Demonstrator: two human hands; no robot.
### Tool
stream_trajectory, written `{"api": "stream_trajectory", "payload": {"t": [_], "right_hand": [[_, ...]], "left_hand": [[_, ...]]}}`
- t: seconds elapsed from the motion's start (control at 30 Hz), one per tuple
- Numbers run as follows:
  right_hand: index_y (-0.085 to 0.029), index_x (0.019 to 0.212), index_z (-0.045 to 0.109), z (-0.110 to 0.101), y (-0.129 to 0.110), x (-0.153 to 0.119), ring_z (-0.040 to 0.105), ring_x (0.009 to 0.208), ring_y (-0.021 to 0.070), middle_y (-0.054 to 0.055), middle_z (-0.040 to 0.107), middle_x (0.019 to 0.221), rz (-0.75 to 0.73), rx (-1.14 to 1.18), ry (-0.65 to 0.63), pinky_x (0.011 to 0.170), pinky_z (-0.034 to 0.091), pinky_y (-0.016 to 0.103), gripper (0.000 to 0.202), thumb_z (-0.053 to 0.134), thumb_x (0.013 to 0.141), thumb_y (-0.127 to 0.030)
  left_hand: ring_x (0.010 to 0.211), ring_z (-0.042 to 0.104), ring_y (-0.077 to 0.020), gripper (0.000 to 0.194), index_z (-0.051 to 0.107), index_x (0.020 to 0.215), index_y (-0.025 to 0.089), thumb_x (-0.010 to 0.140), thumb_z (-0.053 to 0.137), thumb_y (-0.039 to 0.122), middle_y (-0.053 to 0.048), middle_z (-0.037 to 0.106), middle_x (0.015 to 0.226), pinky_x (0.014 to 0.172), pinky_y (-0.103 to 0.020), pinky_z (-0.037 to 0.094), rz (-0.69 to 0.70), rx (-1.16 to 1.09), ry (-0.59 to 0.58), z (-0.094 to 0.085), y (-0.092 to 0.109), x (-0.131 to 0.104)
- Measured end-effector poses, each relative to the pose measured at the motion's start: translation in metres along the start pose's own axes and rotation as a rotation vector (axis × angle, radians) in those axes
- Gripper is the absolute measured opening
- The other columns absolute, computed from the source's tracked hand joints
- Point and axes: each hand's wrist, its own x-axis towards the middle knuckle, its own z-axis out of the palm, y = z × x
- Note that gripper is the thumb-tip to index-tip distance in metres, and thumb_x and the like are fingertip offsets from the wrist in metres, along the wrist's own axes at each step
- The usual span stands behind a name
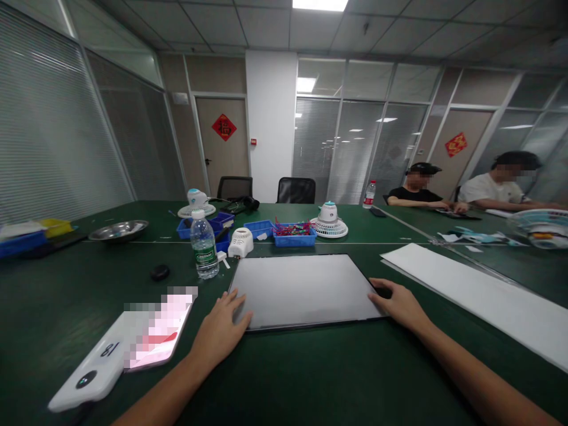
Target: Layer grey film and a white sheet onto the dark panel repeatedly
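A flat grey panel with a thin black edge lies on the green table in front of me. My left hand rests at its left edge, fingers spread, with the fingertips over the surface. On the opposite side my right hand holds the right edge, its thumb on top and the other fingers at the rim. To the left stand a clear water bottle with a green label and a white device. A white object marked with dark characters and a pink-white phone-like object lie nearer on the left.
Behind the panel sit a blue tray of coloured wires and a white fan part. Long white sheets lie right. A metal dish and black puck are left. Two people sit at the far right.
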Motion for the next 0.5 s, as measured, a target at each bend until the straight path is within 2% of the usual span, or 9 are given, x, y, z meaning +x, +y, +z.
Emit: {"api": "stream_trajectory", "payload": {"t": [0.13, 0.2, 0.27, 0.33, 0.4, 0.47, 0.5], "right_hand": [[-0.022, 0.131, 0.065, -0.007, 0.024, 0.005, 0.071, 0.092, 0.0234, 0.006, 0.075, 0.107, -0.01, -0.018, 0.024, 0.079, 0.057, 0.036, 0.059, 0.054, 0.087, -0.06], [-0.02, 0.13, 0.065, -0.019, 0.048, 0.008, 0.069, 0.1, 0.0277, 0.01, 0.073, 0.112, 0.006, -0.069, 0.085, 0.086, 0.055, 0.041, 0.061, 0.051, 0.088, -0.061], [-0.013, 0.132, 0.064, -0.033, 0.077, 0.008, 0.062, 0.115, 0.0361, 0.018, 0.067, 0.124, 0.05, -0.143, 0.175, 0.096, 0.049, 0.052, 0.066, 0.047, 0.088, -0.061], [-0.007, 0.133, 0.062, -0.044, 0.107, 0.005, 0.055, 0.123, 0.0437, 0.026, 0.061, 0.132, 0.117, -0.212, 0.251, 0.097, 0.045, 0.061, 0.072, 0.043, 0.088, -0.06], [-0.005, 0.13, 0.065, -0.051, 0.133, 0.0, 0.061, 0.113, 0.0473, 0.03, 0.063, 0.126, 0.195, -0.257, 0.281, 0.085, 0.049, 0.063, 0.073, 0.042, 0.087, -0.061], [-0.009, 0.119, 0.072, -0.053, 0.15, -0.004, 0.069, 0.091, 0.045, 0.029, 0.07, 0.109, 0.251, -0.277, 0.267, 0.065, 0.052, 0.056, 0.068, 0.044, 0.087, -0.062], [-0.012, 0.114, 0.076, -0.053, 0.155, -0.005, 0.07, 0.081, 0.0417, 0.027, 0.072, 0.101, 0.26, -0.28, 0.251, 0.058, 0.051, 0.051, 0.064, 0.045, 0.087, -0.061]], "left_hand": [[0.145, 0.04, -0.0362, 0.056, 0.058, 0.141, 0.024, 0.093, 0.048, 0.05, -0.006, 0.044, 0.158, 0.112, -0.057, 0.041, -0.024, 0.01, 0.003, -0.004, 0.001, -0.001], [0.143, 0.045, -0.0335, 0.055, 0.058, 0.141, 0.024, 0.092, 0.048, 0.049, -0.006, 0.044, 0.158, 0.113, -0.052, 0.042, -0.01, 0.024, 0.005, -0.004, 0.004, -0.003], [0.14, 0.049, -0.0315, 0.055, 0.058, 0.141, 0.024, 0.092, 0.049, 0.048, -0.007, 0.044, 0.158, 0.113, -0.049, 0.043, 0.007, 0.048, 0.006, -0.003, 0.008, -0.005], [0.135, 0.054, -0.0316, 0.055, 0.058, 0.142, 0.023, 0.093, 0.049, 0.047, -0.008, 0.043, 0.159, 0.11, -0.048, 0.046, 0.022, 0.08, 0.015, -0.004, 0.013, -0.008], [0.132, 0.057, -0.0333, 0.054, 0.058, 0.141, 0.023, 0.092, 0.05, 0.046, -0.009, 0.044, 0.158, 0.108, -0.051, 0.049, 0.045, 0.124, 0.063, -0.009, 0.022, -0.012], [0.132, 0.057, -0.0349, 0.051, 0.063, 0.137, 0.022, 0.091, 0.054, 0.042, -0.01, 0.05, 0.154, 0.109, -0.053, 0.048, 0.14, 0.155, 0.166, -0.022, 0.037, -0.02], [0.132, 0.057, -0.0348, 0.048, 0.064, 0.134, 0.022, 0.091, 0.055, 0.04, -0.01, 0.055, 0.15, 0.11, -0.053, 0.048, 0.231, 0.15, 0.228, -0.031, 0.047, -0.025]]}}
